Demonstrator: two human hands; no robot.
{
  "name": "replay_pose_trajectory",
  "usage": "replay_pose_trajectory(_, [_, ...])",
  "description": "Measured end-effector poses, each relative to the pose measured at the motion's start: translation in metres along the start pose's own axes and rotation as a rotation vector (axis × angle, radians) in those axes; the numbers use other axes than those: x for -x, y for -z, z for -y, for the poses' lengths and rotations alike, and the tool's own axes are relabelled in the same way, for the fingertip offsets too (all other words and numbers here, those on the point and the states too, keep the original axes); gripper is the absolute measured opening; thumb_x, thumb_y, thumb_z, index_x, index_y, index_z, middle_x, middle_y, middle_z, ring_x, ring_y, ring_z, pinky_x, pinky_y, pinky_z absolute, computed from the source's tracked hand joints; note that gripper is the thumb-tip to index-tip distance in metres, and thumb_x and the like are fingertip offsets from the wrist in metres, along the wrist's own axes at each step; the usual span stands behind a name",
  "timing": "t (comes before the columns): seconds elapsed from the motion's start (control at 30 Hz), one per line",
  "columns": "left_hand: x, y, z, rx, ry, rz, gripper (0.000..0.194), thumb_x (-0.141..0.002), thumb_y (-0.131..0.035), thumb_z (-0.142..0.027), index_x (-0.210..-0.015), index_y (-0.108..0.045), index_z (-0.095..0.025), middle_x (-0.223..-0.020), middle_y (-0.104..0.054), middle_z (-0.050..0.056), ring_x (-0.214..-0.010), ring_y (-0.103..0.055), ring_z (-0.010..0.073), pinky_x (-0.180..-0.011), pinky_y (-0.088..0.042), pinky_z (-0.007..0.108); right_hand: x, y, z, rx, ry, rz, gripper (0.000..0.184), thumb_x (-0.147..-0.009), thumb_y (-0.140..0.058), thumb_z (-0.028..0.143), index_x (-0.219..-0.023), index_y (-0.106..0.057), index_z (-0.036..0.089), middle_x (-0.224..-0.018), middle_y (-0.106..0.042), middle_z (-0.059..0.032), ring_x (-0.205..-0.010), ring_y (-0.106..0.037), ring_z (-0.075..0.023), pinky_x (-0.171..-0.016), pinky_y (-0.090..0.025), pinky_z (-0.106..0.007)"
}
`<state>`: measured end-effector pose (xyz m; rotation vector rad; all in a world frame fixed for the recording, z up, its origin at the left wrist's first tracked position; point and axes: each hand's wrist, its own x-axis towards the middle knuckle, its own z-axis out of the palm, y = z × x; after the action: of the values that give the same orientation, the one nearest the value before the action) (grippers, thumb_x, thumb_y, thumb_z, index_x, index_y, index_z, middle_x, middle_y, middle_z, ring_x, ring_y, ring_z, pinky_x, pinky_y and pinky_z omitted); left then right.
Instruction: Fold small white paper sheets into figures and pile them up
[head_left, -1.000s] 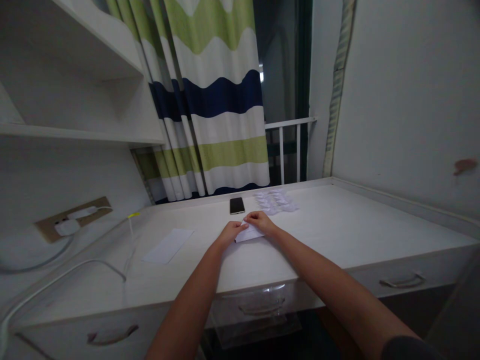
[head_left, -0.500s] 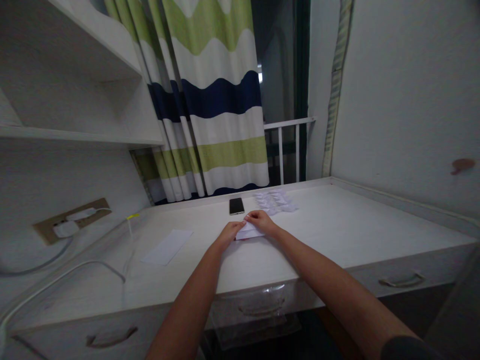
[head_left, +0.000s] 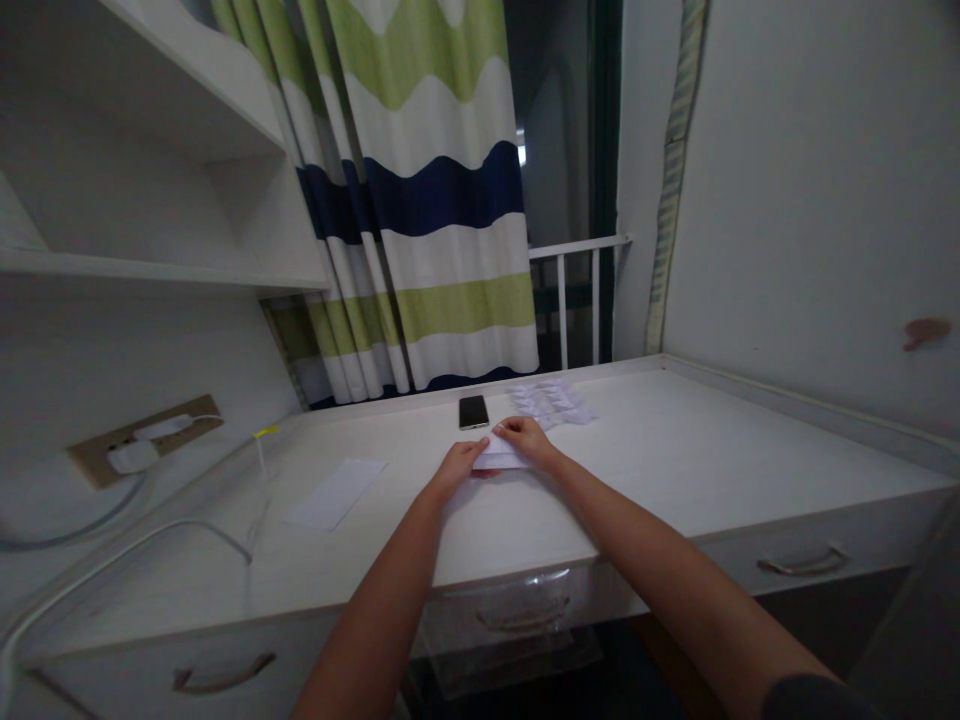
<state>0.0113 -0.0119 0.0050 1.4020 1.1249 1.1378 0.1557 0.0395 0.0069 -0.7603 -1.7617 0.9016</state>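
Both hands hold a folded sheet of white paper [head_left: 501, 459] low over the desk. My left hand [head_left: 460, 464] grips its left side, thumb on top near the upper edge. At the upper edge, my right hand [head_left: 525, 440] pinches the paper between thumb and fingers, and its palm covers the right part. Some reddish fingertips show below the paper's lower edge. Just beyond the hands lies a dark-screened phone [head_left: 473, 412]. Several small folded white paper pieces [head_left: 551, 402] are grouped behind my right hand.
A flat white paper sheet [head_left: 337, 493] lies to the left on the white desk [head_left: 660, 470]. Farther left are a power outlet with chargers [head_left: 133, 456] and a white cable [head_left: 195, 523]. A striped curtain [head_left: 450, 250] hangs behind, and a shelf [head_left: 157, 268] juts out above left.
My right hand has shifted very slightly upward along the paper. The paper's lower edge has lifted a little, showing more of the reddish fingertips beneath it.
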Motion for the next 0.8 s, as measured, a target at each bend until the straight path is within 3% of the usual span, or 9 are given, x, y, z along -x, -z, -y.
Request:
replay_pose_trajectory(0.37, [-0.0022,0.0016,0.0014,-0.017,-0.056,-0.024,0.043,-0.058,-0.061,-0.054,-0.058,-0.056,-0.010,-0.051,-0.057,0.002,-0.047,-0.055,0.0132,-0.052,-0.047,0.028,-0.0011,0.0004,-0.0001,-0.020,-0.016,-0.027,0.029,-0.062,-0.056,0.041,-0.055,-0.055,0.013,-0.048,-0.044,0.0028,-0.047,-0.035,-0.0070,-0.044,-0.024,-0.020])
replay_pose_trajectory(0.57, [-0.0018,0.0007,-0.0015,-0.009,-0.025,-0.054,0.044,-0.062,-0.058,-0.054,-0.061,-0.059,-0.010,-0.054,-0.062,0.006,-0.046,-0.056,0.0136,-0.050,-0.046,0.026,-0.0016,0.0056,0.0026,-0.073,-0.049,-0.106,0.026,-0.060,-0.057,0.039,-0.055,-0.055,0.013,-0.050,-0.047,0.0027,-0.048,-0.038,-0.0076,-0.045,-0.027,-0.021])
replay_pose_trajectory(0.8, [-0.0004,-0.0008,-0.0039,0.026,0.008,-0.052,0.044,-0.062,-0.058,-0.053,-0.065,-0.057,-0.010,-0.053,-0.061,0.006,-0.044,-0.056,0.0132,-0.050,-0.046,0.025,-0.0023,0.0067,0.0003,-0.095,-0.066,-0.097,0.027,-0.058,-0.060,0.040,-0.054,-0.055,0.014,-0.049,-0.048,0.0027,-0.047,-0.039,-0.0079,-0.045,-0.028,-0.021])
